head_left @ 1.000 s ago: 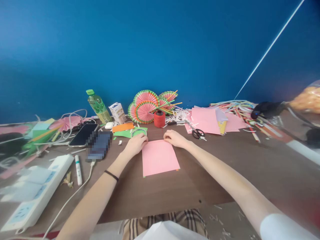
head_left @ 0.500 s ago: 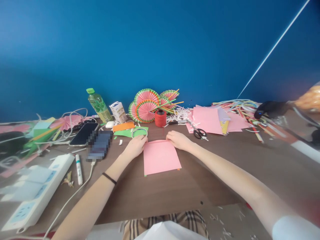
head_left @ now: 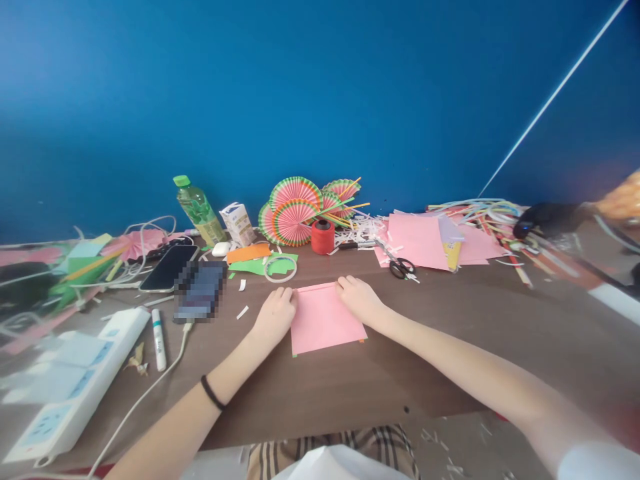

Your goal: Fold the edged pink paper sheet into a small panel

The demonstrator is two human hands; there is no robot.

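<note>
A pink sheet of paper (head_left: 325,321) lies flat on the brown table (head_left: 450,347) in front of me, its far edge folded over into a narrow strip. My left hand (head_left: 274,315) rests on the sheet's left far corner, fingers curled down on the fold. My right hand (head_left: 359,298) presses the right far corner the same way. Thin orange and green edges peek out under the sheet's near corners.
A tape ring (head_left: 281,268), red thread spool (head_left: 323,237), paper fans (head_left: 295,213), scissors (head_left: 401,267) and pink paper stack (head_left: 425,240) lie beyond my hands. To the left are two phones (head_left: 167,268), a bottle (head_left: 196,209), a marker (head_left: 159,339) and a power strip (head_left: 75,387).
Both hands have drawn back toward me along the sheet, and the far edge now shows a folded strip. The sheet has shifted slightly nearer.
</note>
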